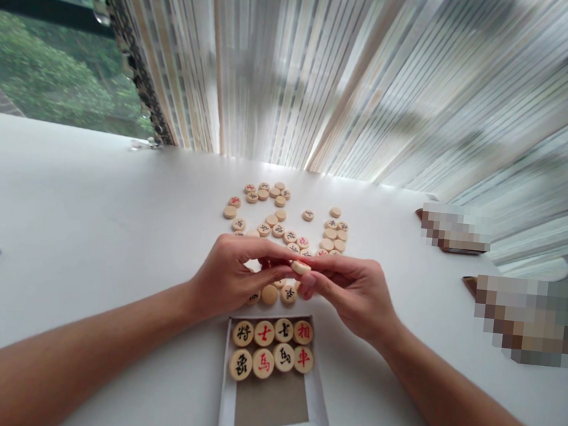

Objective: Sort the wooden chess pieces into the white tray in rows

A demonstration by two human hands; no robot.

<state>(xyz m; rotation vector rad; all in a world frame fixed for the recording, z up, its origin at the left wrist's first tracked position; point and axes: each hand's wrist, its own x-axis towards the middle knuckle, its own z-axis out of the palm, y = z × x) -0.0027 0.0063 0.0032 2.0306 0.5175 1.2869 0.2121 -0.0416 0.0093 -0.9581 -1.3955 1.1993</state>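
— What are those pieces made of?
— Pale wood, by the look of them. They're flat round discs with smooth faces, most stamped with a character in red or black. The held disc [301, 267] shows me only its plain rim and a blank face.
— Which hand has it?
— Both. My left hand [227, 278] and my right hand [351, 293] meet fingertip to fingertip just above the table [87, 221]. The disc is pinched between them, thumbs underneath and fingers closed over the top. Both grips are tight on the wood, and the other fingers curl in close.
— And the box?
— The box [227, 395] lies just below my wrists, on my side of them. It's a shallow white cardboard tray with low walls and a matt grey-brown floor. Eight boxed discs [273, 349] sit at its far end in two rows of four, faces up and touching one another. The near half shows only the floor.
— And the others?
— The loose discs [283, 223] lie scattered on the smooth white tabletop beyond my fingers, some with the character up and some with the blank side up. A few lie right under my hands. Behind them hangs a ribbed, sheer curtain [377, 81]
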